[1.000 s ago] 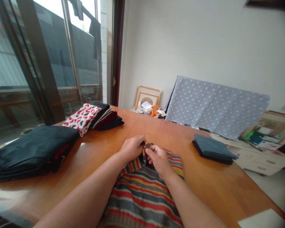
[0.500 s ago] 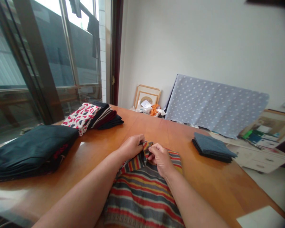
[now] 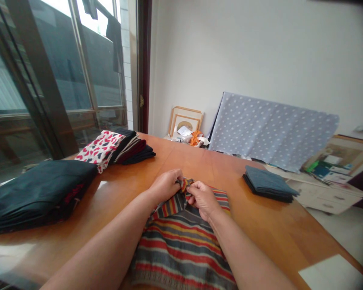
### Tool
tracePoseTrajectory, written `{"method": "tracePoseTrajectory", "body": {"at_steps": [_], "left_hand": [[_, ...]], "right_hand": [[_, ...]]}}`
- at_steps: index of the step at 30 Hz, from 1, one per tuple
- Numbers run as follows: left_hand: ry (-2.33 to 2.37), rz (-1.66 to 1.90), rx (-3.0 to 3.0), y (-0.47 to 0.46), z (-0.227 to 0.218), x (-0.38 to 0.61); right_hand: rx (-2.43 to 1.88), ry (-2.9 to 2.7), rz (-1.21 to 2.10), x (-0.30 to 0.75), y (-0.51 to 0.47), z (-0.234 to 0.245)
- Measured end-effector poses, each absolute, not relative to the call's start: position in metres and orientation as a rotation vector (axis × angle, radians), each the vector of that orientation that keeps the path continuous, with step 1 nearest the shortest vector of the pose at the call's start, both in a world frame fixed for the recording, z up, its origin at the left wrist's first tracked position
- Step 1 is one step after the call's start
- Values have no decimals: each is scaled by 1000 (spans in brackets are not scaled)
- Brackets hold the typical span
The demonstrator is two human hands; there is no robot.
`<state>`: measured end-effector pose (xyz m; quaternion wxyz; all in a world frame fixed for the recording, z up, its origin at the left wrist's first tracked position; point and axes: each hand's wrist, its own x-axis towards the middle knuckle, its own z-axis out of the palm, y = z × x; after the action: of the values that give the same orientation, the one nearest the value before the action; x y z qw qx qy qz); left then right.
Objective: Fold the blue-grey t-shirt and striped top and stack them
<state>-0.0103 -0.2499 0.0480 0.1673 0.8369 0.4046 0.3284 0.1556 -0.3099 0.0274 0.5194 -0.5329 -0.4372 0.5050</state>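
Note:
A striped cloth (image 3: 181, 245) in red, yellow, grey and blue lies on the wooden table (image 3: 272, 225) in front of me. My left hand (image 3: 166, 186) and my right hand (image 3: 203, 198) meet at its far edge. Both are closed, pinching a bunched fold of the striped cloth between fingers and thumbs. My forearms lie over the cloth.
A dark folded pile (image 3: 36, 193) sits at the left. Behind it is a stack with a red-and-white patterned piece (image 3: 101, 148). A folded dark blue cloth (image 3: 268, 183) lies at the right. A dotted grey board (image 3: 272, 133) and picture frames (image 3: 184, 123) lean against the wall. A glass door (image 3: 63, 72) is on the left.
My hands have gathered the far edge of the striped cloth into a tighter bunch and drawn slightly nearer to me. The view has shifted a little to the right.

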Motion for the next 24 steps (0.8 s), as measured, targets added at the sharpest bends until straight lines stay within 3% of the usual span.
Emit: {"method": "tracePoseTrajectory", "body": {"at_steps": [7,17,24], "left_hand": [[1255,873,2464,-253,50,-10],[1122,825,2493,-265,60,-7],[1240,823,2552,-263,59,-6]], "right_hand": [[-1265,-1174,1073,153,-309,28],[-1704,-1536,207,168,-307,25],[-1617,-1549,221,160,-311,27]]}}
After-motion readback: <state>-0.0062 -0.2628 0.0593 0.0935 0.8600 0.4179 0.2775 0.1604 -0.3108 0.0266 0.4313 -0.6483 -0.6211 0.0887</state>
